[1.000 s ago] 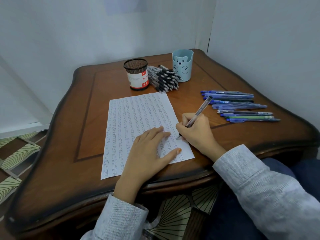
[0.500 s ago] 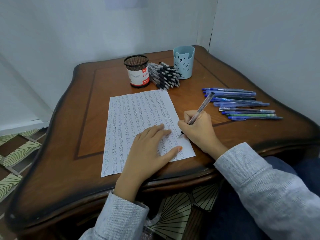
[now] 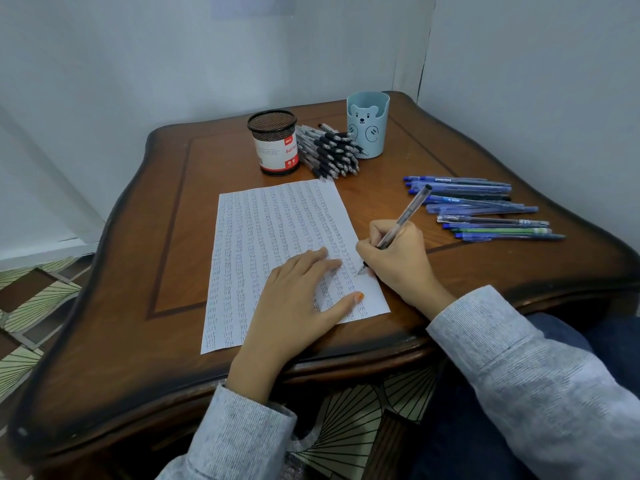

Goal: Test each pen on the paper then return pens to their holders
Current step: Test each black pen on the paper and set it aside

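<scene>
Wooden table (image 3: pixel 138 306) | scribble-filled paper (image 3: pixel 277 223) | right grip (image 3: pixel 398 261) pinching clear pen (image 3: pixel 407 214) | left grip (image 3: pixel 294 299) flat, pressing paper

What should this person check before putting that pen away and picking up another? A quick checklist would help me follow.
1. Right hand has a firm grip on the pen: ok, fingers curled round it.
2. Pen tip meets the paper: ok, near its right edge.
3. Left hand presses the paper flat: ok.
4. Fresh mark visible: cannot tell, too small.
5. Black mesh holder and blue bear cup stand upright: ok.
6. Blank room left on the paper: not ok, nearly covered.
</scene>
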